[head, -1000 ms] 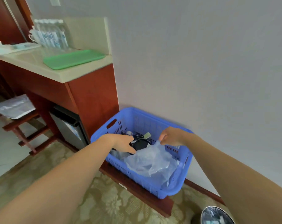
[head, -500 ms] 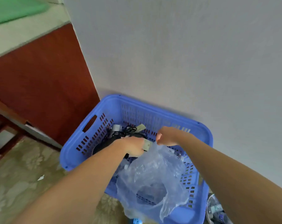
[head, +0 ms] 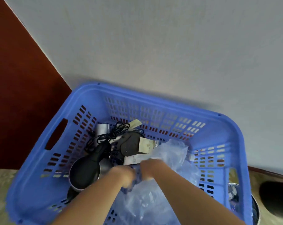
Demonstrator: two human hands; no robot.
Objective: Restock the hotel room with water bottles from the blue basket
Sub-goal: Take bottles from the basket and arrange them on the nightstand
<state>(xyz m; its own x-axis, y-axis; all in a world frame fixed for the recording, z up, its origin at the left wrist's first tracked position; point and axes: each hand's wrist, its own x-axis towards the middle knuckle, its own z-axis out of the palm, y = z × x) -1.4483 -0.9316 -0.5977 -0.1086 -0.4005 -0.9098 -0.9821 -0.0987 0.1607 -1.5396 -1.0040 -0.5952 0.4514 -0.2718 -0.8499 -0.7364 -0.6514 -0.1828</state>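
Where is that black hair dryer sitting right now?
The hair dryer lies in the left part of the blue basket, just left of the left hand, its cord behind it.

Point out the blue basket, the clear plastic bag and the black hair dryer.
blue basket (head: pixel 147 96): head view, far rim by the wall.
clear plastic bag (head: pixel 171 151): head view, crumpled upper part.
black hair dryer (head: pixel 84 172): head view, round body.

Both bare forearms reach forward and down from the lower edge of the view, converging until the wrists nearly meet. The left grip (head: pixel 123 175) and right grip (head: pixel 151 169) sit side by side, fingers curled downward; motion blur hides what the fingertips do.
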